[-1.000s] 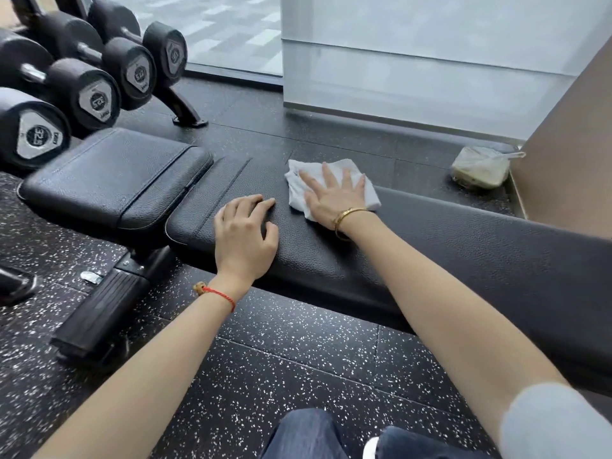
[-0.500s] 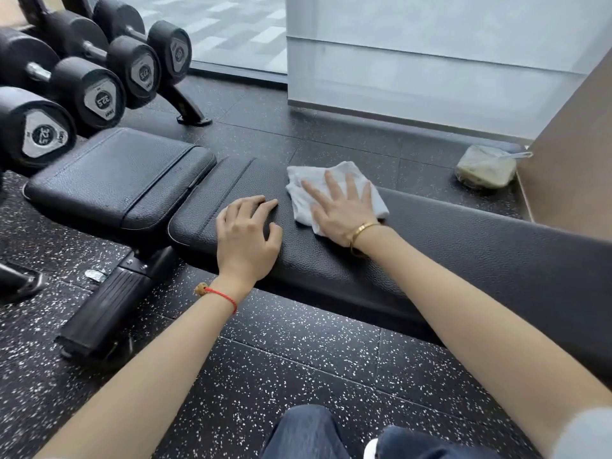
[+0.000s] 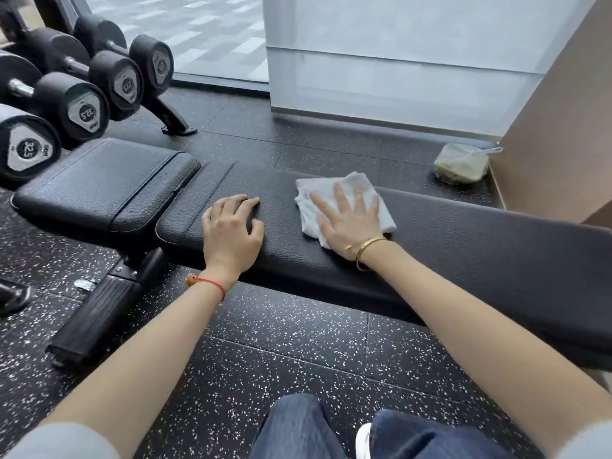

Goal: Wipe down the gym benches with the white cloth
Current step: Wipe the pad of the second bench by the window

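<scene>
A black padded gym bench (image 3: 463,246) runs across the view, with its separate seat pad (image 3: 99,183) at the left. A crumpled white cloth (image 3: 318,193) lies on the long pad near its far edge. My right hand (image 3: 347,223) presses flat on the cloth, fingers spread, covering its right half. My left hand (image 3: 231,230) rests on the pad to the left of the cloth, fingers curled, holding nothing.
A rack of black dumbbells (image 3: 82,107) stands at the far left. A clear bag (image 3: 462,164) with a straw sits on the floor by the tan wall (image 3: 556,144). The bench's frame (image 3: 99,309) reaches toward me over the speckled floor. My knees (image 3: 364,432) show below.
My right hand has slid the cloth to the right along the pad. The left hand has stayed in place on the pad.
</scene>
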Available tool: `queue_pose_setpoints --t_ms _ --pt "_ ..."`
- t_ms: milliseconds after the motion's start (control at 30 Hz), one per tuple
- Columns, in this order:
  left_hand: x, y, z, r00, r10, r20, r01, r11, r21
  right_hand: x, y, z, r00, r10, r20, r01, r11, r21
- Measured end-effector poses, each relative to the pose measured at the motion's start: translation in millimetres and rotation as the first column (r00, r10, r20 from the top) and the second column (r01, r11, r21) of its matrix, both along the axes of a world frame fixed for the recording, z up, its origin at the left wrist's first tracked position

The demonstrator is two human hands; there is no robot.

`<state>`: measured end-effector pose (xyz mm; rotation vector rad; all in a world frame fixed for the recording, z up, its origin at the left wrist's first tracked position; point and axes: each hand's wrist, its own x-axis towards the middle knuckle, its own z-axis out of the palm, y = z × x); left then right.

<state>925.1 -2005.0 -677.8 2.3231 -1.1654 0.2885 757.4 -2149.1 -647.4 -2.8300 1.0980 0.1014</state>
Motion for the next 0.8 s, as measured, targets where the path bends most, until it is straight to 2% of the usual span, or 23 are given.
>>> queue_pose_setpoints --t_ms 100,167,233,333,400,467,600,667,733,800 --pt "-1.0 1.3 2.1 1.0 -0.004 0.0 0.004 1.0 0.015 -36.2 32.0 -5.0 0.984 0.173 0.038 -0.173 0.985 -0.004" --pt "-2.2 2.2 2.2 1.0 -0.012 0.004 0.012 1.0 0.026 -71.7 36.6 -8.6 0.974 0.219 0.057 -0.22 0.976 -0.001" --pt "-3.6 2.0 2.7 1.0 -0.025 0.008 0.024 0.999 0.039 -107.7 26.0 -9.2 0.984 0.159 0.081 -0.159 0.987 0.0" --pt "-5.2 0.7 4.8 0.999 -0.024 -0.022 0.026 0.997 0.073 -134.9 -9.1 -3.2 0.996 -0.087 0.035 0.086 0.996 0.024" --pt "-13.6 -1.1 8.9 0.996 -0.018 -0.088 0.023 0.998 0.06 -125.0 -20.6 1.7 0.975 -0.223 0.004 0.223 0.974 0.033" --pt "-30.9 -5.3 15.0 0.99 -0.048 -0.133 0.05 0.999 0.014 -106.0 -9.6 2.0 0.975 -0.222 -0.004 0.222 0.975 0.015" --pt "-82.9 -26.7 22.6 0.975 -0.169 -0.142 0.168 0.986 -0.019 -106.7 38.0 -9.1 0.998 0.029 0.053 -0.028 0.999 -0.024" --pt "-105.2 -37.1 22.7 0.966 -0.202 -0.159 0.2 0.979 -0.026 -131.4 42.8 -12.5 0.993 0.084 0.079 -0.083 0.996 -0.023" --pt "-121.5 -44.3 18.7 0.964 -0.219 -0.151 0.22 0.975 -0.008 -155.9 25.4 -12.7 0.996 0.012 0.085 -0.01 1.0 -0.016" --pt "-131.0 -48.7 13.2 0.963 -0.222 -0.151 0.229 0.973 0.03 -171.9 -9.7 -11.1 0.985 -0.162 0.061 0.163 0.987 -0.009"
